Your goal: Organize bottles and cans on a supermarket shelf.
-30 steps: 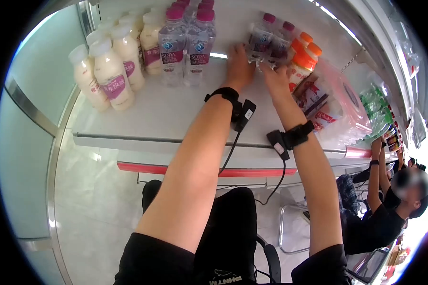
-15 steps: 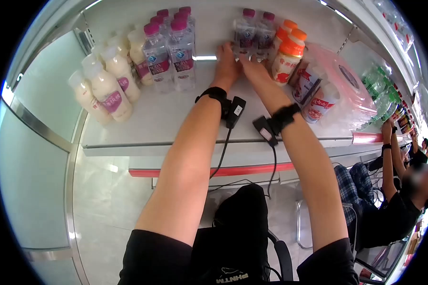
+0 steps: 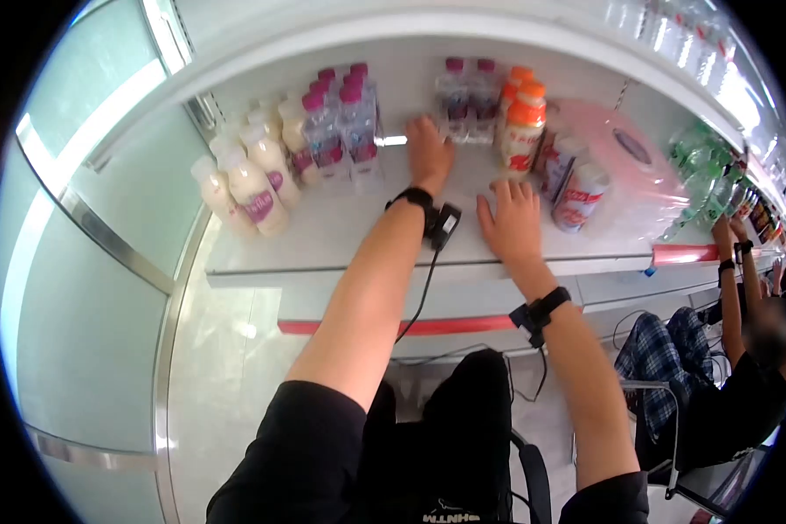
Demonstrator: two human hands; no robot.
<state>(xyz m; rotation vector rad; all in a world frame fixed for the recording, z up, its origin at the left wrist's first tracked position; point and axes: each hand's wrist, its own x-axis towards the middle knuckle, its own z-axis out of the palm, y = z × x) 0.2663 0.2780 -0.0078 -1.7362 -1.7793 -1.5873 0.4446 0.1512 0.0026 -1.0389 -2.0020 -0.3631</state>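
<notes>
My left hand (image 3: 430, 157) reaches into the shelf just left of two clear bottles with purple caps (image 3: 468, 103); its fingers are apart and I see nothing in them. Further left, several more purple-capped clear bottles (image 3: 356, 131) stand in a group. My right hand (image 3: 512, 225) is open, palm down over the white shelf (image 3: 463, 231), with its fingers spread. Just beyond and to its right are orange-capped bottles (image 3: 522, 140) and printed cans (image 3: 579, 199). Both wrists carry black bands with small boxes and cables.
Several milky white bottles (image 3: 258, 192) stand at the shelf's left end. Right of the cans lies a pink and clear plastic-wrapped pack (image 3: 624, 166), then green bottles (image 3: 703, 188). An upper shelf edge (image 3: 410, 28) hangs overhead. Another person (image 3: 716, 375) sits at the right.
My right hand has drawn back from the purple-capped bottles toward the shelf's front and spread its fingers. My left hand stays near those bottles. The camera view has shifted.
</notes>
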